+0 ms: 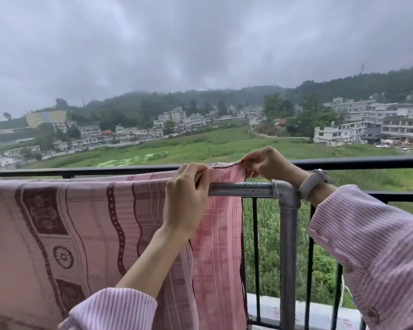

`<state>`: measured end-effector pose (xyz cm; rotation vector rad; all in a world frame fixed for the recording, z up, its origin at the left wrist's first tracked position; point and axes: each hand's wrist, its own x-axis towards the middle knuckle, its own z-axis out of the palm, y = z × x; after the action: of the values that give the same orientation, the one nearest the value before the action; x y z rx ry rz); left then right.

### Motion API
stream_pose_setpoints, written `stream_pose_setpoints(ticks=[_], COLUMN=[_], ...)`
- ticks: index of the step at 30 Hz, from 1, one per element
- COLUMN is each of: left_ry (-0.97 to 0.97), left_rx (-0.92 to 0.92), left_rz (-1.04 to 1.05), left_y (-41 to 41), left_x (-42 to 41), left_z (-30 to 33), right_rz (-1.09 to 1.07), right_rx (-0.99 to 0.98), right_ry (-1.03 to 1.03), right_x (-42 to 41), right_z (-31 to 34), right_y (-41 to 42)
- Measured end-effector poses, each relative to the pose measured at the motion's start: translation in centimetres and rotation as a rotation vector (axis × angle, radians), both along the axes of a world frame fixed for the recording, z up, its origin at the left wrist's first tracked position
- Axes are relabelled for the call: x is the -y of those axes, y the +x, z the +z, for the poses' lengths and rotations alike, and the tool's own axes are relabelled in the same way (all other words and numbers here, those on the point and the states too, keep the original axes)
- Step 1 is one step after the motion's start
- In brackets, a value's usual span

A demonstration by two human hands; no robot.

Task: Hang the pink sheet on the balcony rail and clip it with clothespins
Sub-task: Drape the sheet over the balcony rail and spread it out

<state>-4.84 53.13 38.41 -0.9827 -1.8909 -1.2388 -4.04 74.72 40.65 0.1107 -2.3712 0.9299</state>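
The pink sheet (86, 222) is draped over the near metal rail (241, 189), hanging down across the left and middle of the scene, with its right edge stopping short of the rail's elbow joint (285, 191). The black balcony rail (355, 163) runs just beyond it. The step in hand looks like spreading and straightening the top right corner. To do it well, I judge the hem should be drawn taut along the rail toward the right, kept level so the cloth hangs evenly on both sides, and only then pinned; no clothespins are in view. The left hand (186, 198) curls over the rail with its fingers clamped on the fold of cloth. The right hand (265, 164), farther right and slightly higher, pinches the dark-stitched hem (224, 166) between thumb and fingertips, the edge stretched between the two hands
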Motion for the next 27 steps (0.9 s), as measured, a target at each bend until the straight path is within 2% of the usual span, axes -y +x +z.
stream_pose_setpoints(ticks=[7, 19, 27], left_ry=[-0.078, 0.004, 0.021], left_rx=[-0.117, -0.052, -0.045], left_rz=[0.183, 0.653, 0.730], left_y=[1.4, 6.7, 7.0], left_x=[0.0, -1.3, -1.7], left_z=[-0.1, -1.0, -0.9], right_rz=[0.144, 0.560, 0.651], right_rx=[-0.068, -0.312, -0.311], right_ry=[-0.154, -0.138, -0.083], right_x=[-0.7, -0.5, -1.1], right_z=[-0.7, -2.4, -1.8], right_y=[-0.7, -3.2, -3.1])
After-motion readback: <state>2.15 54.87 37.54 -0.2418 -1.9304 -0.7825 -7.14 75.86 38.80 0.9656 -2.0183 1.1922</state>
